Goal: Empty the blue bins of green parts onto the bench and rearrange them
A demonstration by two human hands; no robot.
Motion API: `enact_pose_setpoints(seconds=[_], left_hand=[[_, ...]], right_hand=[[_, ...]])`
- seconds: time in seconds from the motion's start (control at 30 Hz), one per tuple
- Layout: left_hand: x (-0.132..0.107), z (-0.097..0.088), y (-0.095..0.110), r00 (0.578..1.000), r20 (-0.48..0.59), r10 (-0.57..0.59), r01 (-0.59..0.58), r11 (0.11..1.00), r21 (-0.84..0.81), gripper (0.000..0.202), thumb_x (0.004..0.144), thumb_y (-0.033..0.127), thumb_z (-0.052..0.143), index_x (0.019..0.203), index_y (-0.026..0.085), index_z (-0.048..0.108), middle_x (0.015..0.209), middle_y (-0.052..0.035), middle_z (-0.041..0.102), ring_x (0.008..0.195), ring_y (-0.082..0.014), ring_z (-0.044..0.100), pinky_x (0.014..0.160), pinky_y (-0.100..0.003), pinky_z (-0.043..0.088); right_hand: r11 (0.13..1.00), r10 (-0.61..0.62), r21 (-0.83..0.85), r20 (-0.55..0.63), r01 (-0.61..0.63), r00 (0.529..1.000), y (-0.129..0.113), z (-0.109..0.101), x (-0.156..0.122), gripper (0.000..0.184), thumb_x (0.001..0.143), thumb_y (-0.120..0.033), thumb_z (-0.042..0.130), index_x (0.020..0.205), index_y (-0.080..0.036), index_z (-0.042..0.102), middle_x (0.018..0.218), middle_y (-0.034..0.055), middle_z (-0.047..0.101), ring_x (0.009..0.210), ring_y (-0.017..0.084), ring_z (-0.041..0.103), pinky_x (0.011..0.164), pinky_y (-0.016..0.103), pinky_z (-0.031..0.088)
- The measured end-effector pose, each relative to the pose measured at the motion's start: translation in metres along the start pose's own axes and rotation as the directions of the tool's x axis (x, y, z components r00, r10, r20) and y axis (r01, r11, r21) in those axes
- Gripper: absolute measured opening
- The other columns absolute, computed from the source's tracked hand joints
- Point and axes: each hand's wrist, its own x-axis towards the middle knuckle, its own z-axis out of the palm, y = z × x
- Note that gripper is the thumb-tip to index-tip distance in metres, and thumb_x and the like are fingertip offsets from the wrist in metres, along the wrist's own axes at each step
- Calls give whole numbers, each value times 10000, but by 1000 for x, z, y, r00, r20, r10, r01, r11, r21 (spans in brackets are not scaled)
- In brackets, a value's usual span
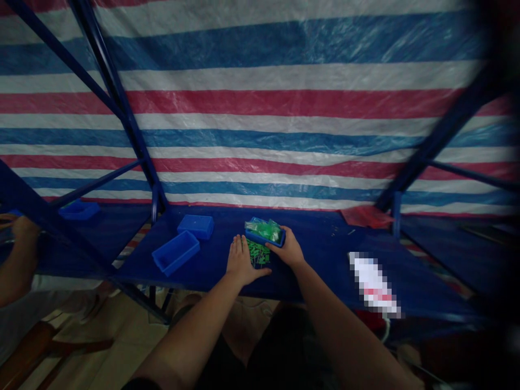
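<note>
Head view.
- Centre of frame: right hand [287,248] gripping right end of small blue tray [262,239]. Tray heaped above rim with green parts [265,227]; tilt hard to judge.
- Loose green pile [257,253] on blue table [325,254], just below tray.
- Left hand [242,264] open, flat, palm down, touching pile's left side.
- Risk: heap overtops rim, so one-handed grip slipping could spill parts.
- Risk: pile lies near front table edge, so careless sweep may send pieces to floor.
- Left of centre: empty blue trays [175,253], apart.
- Far left: another person's hand [20,230], well clear.
</note>
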Motion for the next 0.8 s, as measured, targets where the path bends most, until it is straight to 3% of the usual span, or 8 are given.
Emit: enact_pose_setpoints(seconds=[0.13,0.27,0.4,0.5,0.57,0.7,0.8], left_hand=[[15,2,0,1000,-14,18,-18,1000,-5,1451,545,892,637,1556,5,93,1629,-278,170,1527,-417,114,1250,-514,146],[16,0,1,994,-104,46,-49,998,-28,1297,609,843,653,1531,41,222,1557,-277,345,1497,-427,222,1243,-552,125],[19,-11,-11,982,-188,37,-41,999,-20,1361,547,850,699,1550,83,190,1615,-265,228,1527,-437,71,1224,-622,54],[23,-21,-27,995,-97,0,-1,1000,-14,1421,509,889,683,1551,62,183,1621,-287,192,1521,-447,95,1217,-610,111],[24,-25,-34,1000,-27,15,-16,1000,-18,1354,583,891,634,1551,50,201,1608,-284,238,1514,-424,168,1227,-569,149],[17,-22,-32,992,24,126,-125,991,-43,1194,735,849,539,1572,72,191,1605,-240,289,1506,-357,254,1237,-498,207],[10,-16,-23,972,45,232,-230,972,-40,1295,663,872,595,1588,86,141,1626,-227,242,1518,-357,216,1245,-512,186]], right_hand=[[999,26,21,8,-26,1000,-3,-4,-5,819,671,-557,762,1343,-225,431,1213,109,629,1097,307,639,886,431,529],[996,59,66,18,-60,998,-7,-10,-9,821,670,-559,762,1336,-226,415,1198,93,626,1069,291,647,874,417,530],[993,66,94,29,-68,997,-9,-12,-9,809,686,-560,753,1336,-229,402,1199,91,617,1062,286,642,885,421,523],[993,80,86,-5,-80,997,-8,-11,-9,804,698,-568,745,1333,-212,404,1214,112,600,1070,293,630,885,420,518],[993,98,79,-55,-93,994,-5,-8,-8,783,708,-578,737,1313,-197,417,1210,124,593,1076,297,618,890,422,514],[992,126,46,-173,-119,977,-1,-5,-5,723,719,-588,728,1249,-182,449,1185,136,578,1110,314,581,941,448,492],[989,141,-4,-228,-146,963,-1,-3,-5,702,724,-576,725,1231,-174,454,1180,149,564,1146,334,549,984,467,468]])
